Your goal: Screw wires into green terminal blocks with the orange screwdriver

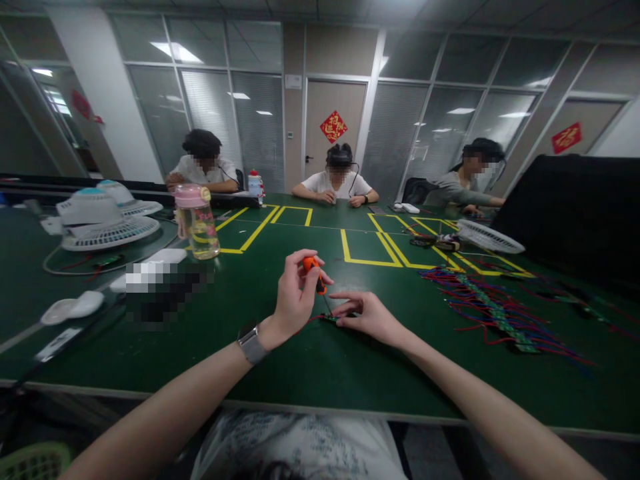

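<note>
My left hand is closed around a small orange-handled screwdriver, held upright with its tip down on a little green circuit board on the green table. A watch sits on that wrist. My right hand lies just right of the board, fingers pressed onto its edge, pinning it flat. Thin red wires run off the board to the left.
A pile of green boards with red and blue wires lies to the right. A clear water bottle and white fan parts stand at left. Three people sit along the far side. A black panel rises at right.
</note>
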A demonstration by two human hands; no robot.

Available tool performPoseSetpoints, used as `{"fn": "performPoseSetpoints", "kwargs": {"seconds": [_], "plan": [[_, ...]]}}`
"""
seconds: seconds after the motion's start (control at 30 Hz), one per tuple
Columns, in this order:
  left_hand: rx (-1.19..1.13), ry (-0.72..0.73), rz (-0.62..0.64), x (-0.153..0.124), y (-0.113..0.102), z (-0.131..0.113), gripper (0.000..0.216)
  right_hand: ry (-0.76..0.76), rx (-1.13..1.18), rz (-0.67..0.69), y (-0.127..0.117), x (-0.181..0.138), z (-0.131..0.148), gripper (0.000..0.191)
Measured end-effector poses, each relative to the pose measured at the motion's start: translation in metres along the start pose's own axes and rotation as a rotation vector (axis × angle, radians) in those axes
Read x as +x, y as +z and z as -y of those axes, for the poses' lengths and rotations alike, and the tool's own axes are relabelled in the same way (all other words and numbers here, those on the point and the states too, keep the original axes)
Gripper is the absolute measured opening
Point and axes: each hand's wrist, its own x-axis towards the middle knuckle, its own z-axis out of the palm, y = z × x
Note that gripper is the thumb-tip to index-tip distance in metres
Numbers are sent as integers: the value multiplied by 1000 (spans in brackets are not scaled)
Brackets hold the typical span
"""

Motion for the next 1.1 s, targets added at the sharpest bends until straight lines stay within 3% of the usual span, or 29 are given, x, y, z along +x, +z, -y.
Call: {"fn": "performPoseSetpoints", "kwargs": {"seconds": [0.67, 0.93, 1.1], "plan": [[34, -31, 41, -2, 2, 5, 21, -4, 7, 14, 0, -1, 2, 56], [92, -90, 153, 10, 5, -3, 19, -53, 5, -2, 2, 1, -6, 51], [150, -76, 205, 15, 1, -10, 29, -153, -128, -33, 7, -1, -5, 48]]}}
